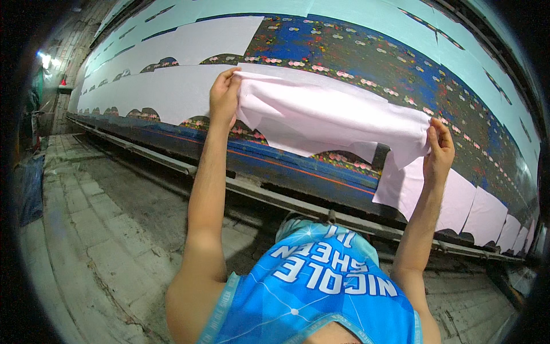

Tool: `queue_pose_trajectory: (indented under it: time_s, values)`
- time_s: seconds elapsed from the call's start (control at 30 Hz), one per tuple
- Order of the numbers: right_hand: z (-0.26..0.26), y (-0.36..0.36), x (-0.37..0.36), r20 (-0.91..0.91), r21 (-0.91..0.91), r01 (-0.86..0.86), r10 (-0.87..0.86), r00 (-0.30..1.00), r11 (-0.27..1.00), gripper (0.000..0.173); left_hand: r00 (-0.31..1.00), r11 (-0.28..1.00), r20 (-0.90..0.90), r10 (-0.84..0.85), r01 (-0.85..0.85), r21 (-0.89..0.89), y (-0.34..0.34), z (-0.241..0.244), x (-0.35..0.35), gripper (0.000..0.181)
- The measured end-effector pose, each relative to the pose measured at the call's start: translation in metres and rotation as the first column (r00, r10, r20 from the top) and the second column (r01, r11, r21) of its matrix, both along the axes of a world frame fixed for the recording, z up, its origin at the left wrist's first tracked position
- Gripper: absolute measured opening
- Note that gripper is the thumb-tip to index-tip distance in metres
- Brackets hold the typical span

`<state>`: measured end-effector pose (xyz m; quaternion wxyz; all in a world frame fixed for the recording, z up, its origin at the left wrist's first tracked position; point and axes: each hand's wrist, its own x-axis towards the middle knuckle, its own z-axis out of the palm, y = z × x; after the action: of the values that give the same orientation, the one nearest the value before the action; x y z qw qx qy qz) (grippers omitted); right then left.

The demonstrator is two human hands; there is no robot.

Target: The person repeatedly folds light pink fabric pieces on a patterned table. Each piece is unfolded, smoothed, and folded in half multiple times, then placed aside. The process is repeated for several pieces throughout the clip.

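A pale pink cut fabric panel is stretched between my two hands above a long, paint-stained printing table. My left hand pinches its left corner between thumb and fingers. At the right end, my right hand grips the other corner. The cloth sags in soft folds between them, and its lower part has a curved cut-out. Flat pale fabric panels lie on the table beyond my left hand. Under and beside my right forearm, more pink fabric pieces lie along the near edge.
A metal rail runs along the table's near side, between me and the tabletop. Mint-coloured fabric panels line the far side. The floor is worn and paved. A bright lamp shines at far left.
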<state>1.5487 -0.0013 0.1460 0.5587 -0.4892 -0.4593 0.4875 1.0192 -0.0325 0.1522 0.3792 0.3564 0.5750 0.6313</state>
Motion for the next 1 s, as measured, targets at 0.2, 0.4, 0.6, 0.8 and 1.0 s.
queue_pose_trajectory:
  time_s: [0.2,0.4,0.6,0.8,1.0]
  values:
    - [-0.044,0.063,-0.046,0.171,-0.013,-0.084,0.085,0.982,0.996,0.052,0.903,0.98,-0.423,-0.08,-0.007,-0.201,0.078,-0.072,-0.055,0.038]
    - [-0.06,0.103,-0.054,0.404,-0.079,-0.154,0.173,0.898,0.985,0.071,0.648,0.999,-0.762,0.008,0.029,0.036,0.14,-0.074,-0.077,0.016]
    - [-0.055,0.159,-0.073,0.388,-0.139,-0.265,0.298,0.872,0.954,0.083,0.452,0.968,-0.887,0.089,0.172,0.185,0.22,-0.091,-0.116,0.019]
    - [-0.048,0.211,-0.074,0.459,-0.181,-0.309,0.358,0.813,0.934,0.089,0.362,0.969,-0.931,0.035,0.214,0.12,0.276,-0.107,-0.121,0.024]
    - [-0.06,0.247,-0.062,0.638,-0.104,-0.323,0.312,0.704,0.941,0.094,0.259,0.963,-0.963,0.08,0.229,0.142,0.308,-0.118,-0.122,0.024]
